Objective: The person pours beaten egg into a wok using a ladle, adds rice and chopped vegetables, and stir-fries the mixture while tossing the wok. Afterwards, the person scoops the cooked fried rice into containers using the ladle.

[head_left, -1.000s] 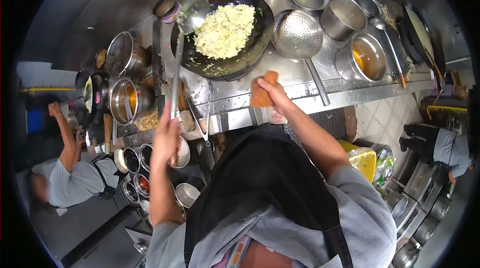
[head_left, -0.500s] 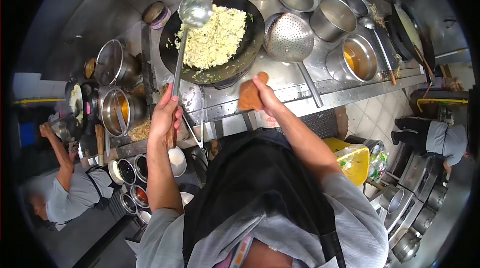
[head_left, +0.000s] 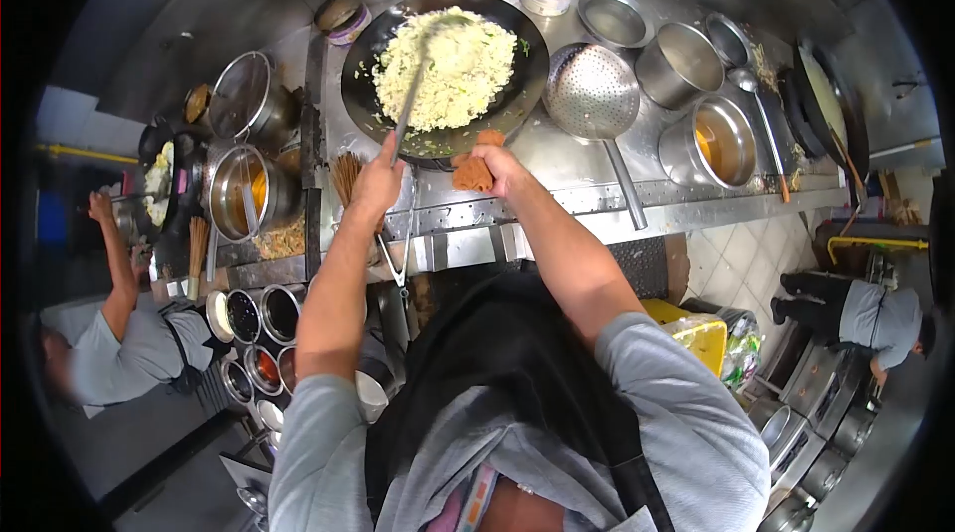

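Observation:
A dark wok [head_left: 527, 85] full of fried rice [head_left: 458, 85] with green bits sits on the stove. My left hand [head_left: 378, 181] is wrapped round the handle of a long metal ladle [head_left: 409, 104]. The ladle's bowl is blurred against the rice near the wok's middle. In my right hand [head_left: 506, 170] is a bunched orange-brown cloth [head_left: 472, 174], closed up at the wok's near rim. Whether the hand grips the rim or a handle through the cloth is hidden. To the right of the wok lies a perforated strainer [head_left: 594, 89], its handle pointing toward me.
Steel pots [head_left: 679, 60] and a pot of yellow liquid [head_left: 731, 141] stand right. Tongs [head_left: 398, 268] hang at the counter's front edge beside a bamboo brush [head_left: 346, 177]. Left are more pots [head_left: 239, 189], sauce containers [head_left: 261, 365] and a co-worker [head_left: 139, 353]. Another person [head_left: 880, 298] is far right.
My left hand has moved forward, bringing the ladle from above the rice down to it. My right hand has carried the cloth left and forward to the wok's near rim.

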The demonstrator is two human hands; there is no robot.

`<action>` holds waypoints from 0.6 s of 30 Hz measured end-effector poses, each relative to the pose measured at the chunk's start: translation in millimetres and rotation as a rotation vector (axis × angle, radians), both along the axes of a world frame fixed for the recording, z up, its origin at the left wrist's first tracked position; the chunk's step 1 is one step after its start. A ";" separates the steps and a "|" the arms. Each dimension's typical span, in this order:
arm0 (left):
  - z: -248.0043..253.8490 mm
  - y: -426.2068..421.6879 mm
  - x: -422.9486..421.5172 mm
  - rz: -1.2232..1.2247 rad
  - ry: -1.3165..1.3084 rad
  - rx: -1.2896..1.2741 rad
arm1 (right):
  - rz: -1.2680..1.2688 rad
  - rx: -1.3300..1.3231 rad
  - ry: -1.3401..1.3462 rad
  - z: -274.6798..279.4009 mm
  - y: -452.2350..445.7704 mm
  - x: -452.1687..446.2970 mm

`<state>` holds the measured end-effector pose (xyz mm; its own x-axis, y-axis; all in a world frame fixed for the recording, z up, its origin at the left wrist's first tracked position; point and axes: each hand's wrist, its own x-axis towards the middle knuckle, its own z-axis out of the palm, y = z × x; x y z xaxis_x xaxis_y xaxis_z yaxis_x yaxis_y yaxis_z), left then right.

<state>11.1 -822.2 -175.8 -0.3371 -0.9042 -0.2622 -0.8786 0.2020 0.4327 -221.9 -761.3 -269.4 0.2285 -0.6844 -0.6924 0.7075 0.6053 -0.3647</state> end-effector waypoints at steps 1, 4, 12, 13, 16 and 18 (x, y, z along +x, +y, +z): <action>0.3 4.8 13.0 -0.124 0.000 -0.088 | -0.071 -0.022 0.035 3.0 3.5 -0.9; 97.6 22.2 74.0 -0.301 -0.257 0.039 | -0.250 -0.026 0.086 33.4 39.5 6.4; 180.4 44.4 115.2 -0.067 -0.075 0.551 | -0.270 0.036 0.039 83.7 58.2 34.7; 111.4 44.0 132.3 -0.196 0.108 0.293 | -0.252 -0.041 0.034 52.9 65.7 38.5; 55.6 86.3 126.4 -0.050 0.209 0.061 | -0.192 -0.155 0.176 64.4 162.9 40.6; 74.6 118.0 132.9 -0.031 0.165 0.030 | -0.147 -0.210 0.274 5.1 189.6 25.2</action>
<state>144.0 -704.2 -101.2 -0.4050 -0.8854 -0.2280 -0.7889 0.2124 0.5766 -196.7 -571.7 -264.2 -0.0571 -0.8296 -0.5554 0.6399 0.3966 -0.6582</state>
